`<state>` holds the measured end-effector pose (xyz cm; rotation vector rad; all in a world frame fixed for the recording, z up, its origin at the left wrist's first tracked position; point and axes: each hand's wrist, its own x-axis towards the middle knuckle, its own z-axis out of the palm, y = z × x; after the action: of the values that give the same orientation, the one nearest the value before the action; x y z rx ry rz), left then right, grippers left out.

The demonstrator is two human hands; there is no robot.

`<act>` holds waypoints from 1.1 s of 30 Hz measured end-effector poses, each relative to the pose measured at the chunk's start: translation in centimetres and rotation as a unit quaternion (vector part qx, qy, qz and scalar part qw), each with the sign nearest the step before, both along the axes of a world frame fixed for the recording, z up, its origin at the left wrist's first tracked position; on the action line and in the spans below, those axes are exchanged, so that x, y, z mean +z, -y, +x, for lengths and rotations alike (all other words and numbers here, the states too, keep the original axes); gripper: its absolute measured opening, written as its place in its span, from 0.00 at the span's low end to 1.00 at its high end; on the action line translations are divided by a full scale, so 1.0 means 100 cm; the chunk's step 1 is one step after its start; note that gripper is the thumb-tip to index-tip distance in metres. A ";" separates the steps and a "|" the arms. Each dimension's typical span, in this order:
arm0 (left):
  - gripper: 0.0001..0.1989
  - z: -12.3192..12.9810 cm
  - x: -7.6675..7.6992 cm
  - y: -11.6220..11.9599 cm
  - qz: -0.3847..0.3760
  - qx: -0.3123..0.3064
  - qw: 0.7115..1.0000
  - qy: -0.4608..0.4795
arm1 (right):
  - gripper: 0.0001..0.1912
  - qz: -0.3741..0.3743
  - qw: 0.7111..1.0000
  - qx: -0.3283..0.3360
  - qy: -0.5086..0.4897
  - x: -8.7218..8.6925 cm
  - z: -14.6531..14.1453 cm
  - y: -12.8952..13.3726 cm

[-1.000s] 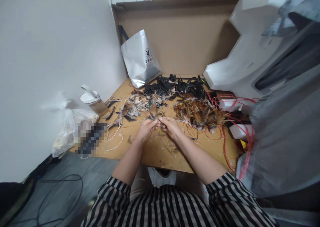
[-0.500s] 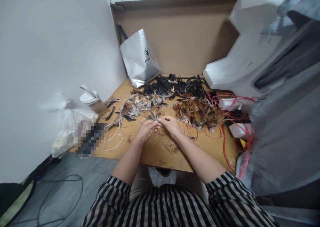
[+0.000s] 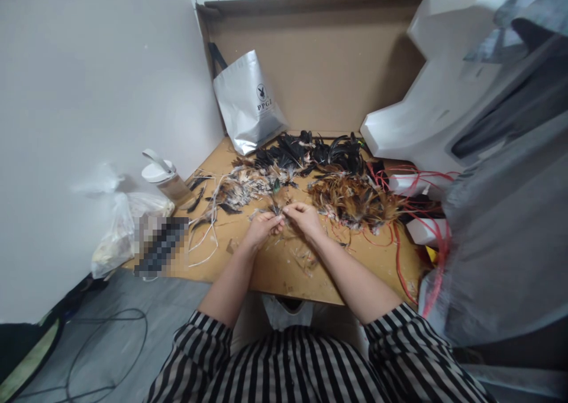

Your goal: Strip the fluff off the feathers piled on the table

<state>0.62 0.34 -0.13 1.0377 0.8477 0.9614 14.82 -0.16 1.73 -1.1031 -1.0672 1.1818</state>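
In the head view, a small bunch of feathers [image 3: 277, 199], brown with a dark greenish tip, stands up between my hands over the table. My left hand [image 3: 262, 230] pinches its lower end between thumb and fingertips. From the other side, my right hand [image 3: 305, 220] has its thumb and forefinger closed at the same bunch, close to the left fingertips. The quill ends are hidden by the fingers. Just beyond to the right lies a heap of brown feathers [image 3: 355, 199]; a pale, fluffy feather heap [image 3: 244, 187] is behind on the left.
Black feathers [image 3: 328, 153] lie along the back of the wooden table [image 3: 270, 276]. A silver bag [image 3: 248, 107] leans behind them. At left are a lidded container [image 3: 171, 184], a plastic bag [image 3: 113, 243] and white cord. Red strings [image 3: 397, 261] hang over the right side.
The feather bunch between my fingers has turned or shifted slightly, and a dark greenish tip now shows. My right fingertips have moved slightly; both hands stay in about the same place.
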 end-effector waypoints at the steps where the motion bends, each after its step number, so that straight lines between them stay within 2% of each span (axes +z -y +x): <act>1: 0.11 0.000 0.001 0.000 0.003 0.007 1.000 0.000 | 0.14 -0.001 1.000 -0.017 0.005 0.000 0.005 -0.003; 4: 0.11 0.000 0.003 0.000 0.009 0.025 1.000 0.010 | 0.14 0.013 0.995 -0.058 0.083 0.000 0.026 -0.011; 8: 0.11 -0.001 0.002 -0.002 0.006 0.055 0.998 0.035 | 0.11 0.035 0.959 -0.014 0.281 -0.001 0.046 -0.016; 11: 0.11 -0.003 0.001 -0.003 0.003 0.069 0.996 0.061 | 0.09 0.035 0.924 0.017 0.381 -0.002 0.049 -0.014; 13: 0.12 -0.003 0.001 -0.003 -0.002 0.072 0.995 0.073 | 0.09 0.039 0.907 0.024 0.419 -0.002 0.048 -0.013; 16: 0.12 -0.003 0.000 -0.003 -0.010 0.072 0.994 0.076 | 0.09 0.038 0.887 -0.001 0.461 -0.001 0.046 -0.011; 20: 0.12 -0.002 -0.001 -0.003 -0.010 0.062 0.996 0.059 | 0.11 0.007 0.864 -0.008 0.504 -0.001 0.041 -0.009; 24: 0.12 -0.001 0.000 -0.002 -0.012 0.053 0.997 0.050 | 0.09 0.001 0.842 -0.025 0.539 -0.004 0.033 -0.008; 26: 0.12 -0.001 0.001 -0.002 -0.016 0.055 0.997 0.051 | 0.08 0.014 0.852 -0.037 0.522 -0.006 0.033 -0.009; 28: 0.12 -0.001 0.001 -0.002 -0.020 0.057 0.997 0.054 | 0.08 0.028 0.886 -0.046 0.460 -0.008 0.034 -0.011; 31: 0.12 -0.001 0.001 -0.002 -0.018 0.057 0.996 0.060 | 0.09 0.009 0.959 -0.029 0.282 -0.006 0.035 -0.014; 33: 0.12 -0.001 0.001 -0.002 -0.021 0.054 0.997 0.058 | 0.11 -0.015 0.989 0.009 0.147 -0.002 0.033 -0.012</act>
<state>0.52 0.51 -0.03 0.8988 0.8300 1.0804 18.09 1.04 1.49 -1.3230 -1.2896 1.0718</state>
